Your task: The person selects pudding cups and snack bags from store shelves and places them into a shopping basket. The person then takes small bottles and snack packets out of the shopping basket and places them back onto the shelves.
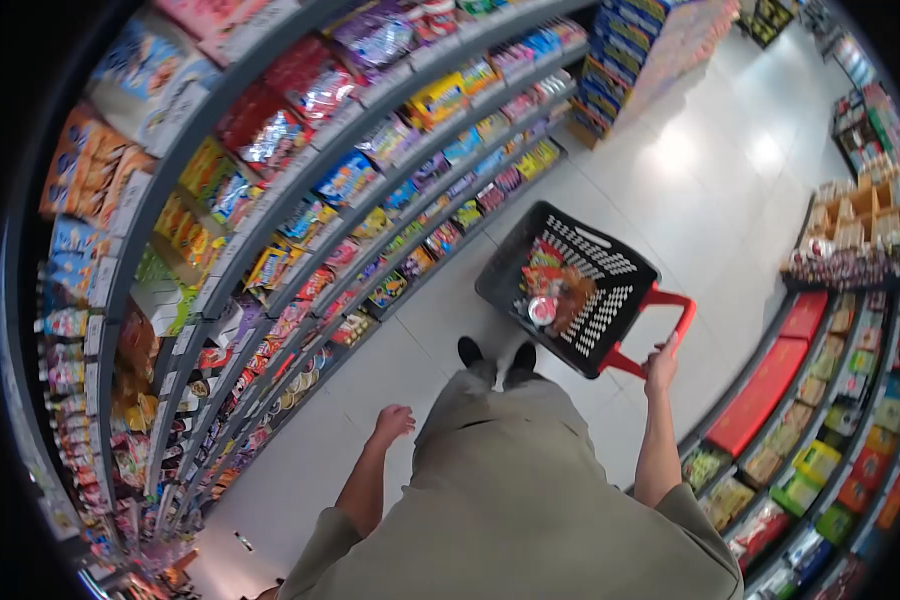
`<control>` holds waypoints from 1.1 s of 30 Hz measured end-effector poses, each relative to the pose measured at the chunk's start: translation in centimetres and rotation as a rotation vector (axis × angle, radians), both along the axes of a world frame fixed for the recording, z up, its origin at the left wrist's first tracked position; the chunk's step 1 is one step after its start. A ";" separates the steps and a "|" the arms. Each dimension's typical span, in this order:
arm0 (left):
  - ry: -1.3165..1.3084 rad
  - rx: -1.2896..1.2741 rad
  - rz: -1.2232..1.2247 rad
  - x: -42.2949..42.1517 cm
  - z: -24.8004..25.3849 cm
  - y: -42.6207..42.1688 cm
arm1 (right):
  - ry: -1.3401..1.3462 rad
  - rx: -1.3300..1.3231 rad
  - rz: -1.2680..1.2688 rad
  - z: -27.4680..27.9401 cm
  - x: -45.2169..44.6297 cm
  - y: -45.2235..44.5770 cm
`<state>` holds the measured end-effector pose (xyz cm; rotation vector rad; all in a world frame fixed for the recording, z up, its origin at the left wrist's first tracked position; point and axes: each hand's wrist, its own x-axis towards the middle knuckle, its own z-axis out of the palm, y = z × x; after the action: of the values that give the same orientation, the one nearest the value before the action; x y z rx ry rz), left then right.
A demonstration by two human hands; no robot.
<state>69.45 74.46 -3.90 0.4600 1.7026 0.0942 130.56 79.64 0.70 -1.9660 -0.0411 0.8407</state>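
My right hand is closed round the red handle of a black shopping basket, which is beside my feet to the right. Inside the basket are a red and yellow packet, a brown bag and a round tub with a red and white lid. My left hand hangs at my left side, its fingers loosely bent and apart, with nothing visible in it. It touches no shelf.
Long shelves full of bagged sweets and snacks curve along my left. To my right run lower shelves of packets with red boxes on top. A stacked display stands ahead at the shelf end, on a pale tiled floor.
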 end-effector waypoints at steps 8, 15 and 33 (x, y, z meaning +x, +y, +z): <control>0.109 -0.001 -0.059 0.1 2.4 0.0 | 0.009 -0.002 -0.015 0.6 -0.8 -0.1; 0.038 -0.035 -0.071 -1.3 1.0 0.8 | -0.038 0.007 0.021 0.5 -1.1 -0.2; 0.078 -0.150 -0.051 -12.4 -4.5 11.5 | -0.948 -0.596 0.299 -0.6 -0.4 0.8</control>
<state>57.07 85.93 -8.35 0.3988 1.7587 -0.0895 130.15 80.42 0.11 -2.8124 -0.7201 -0.0002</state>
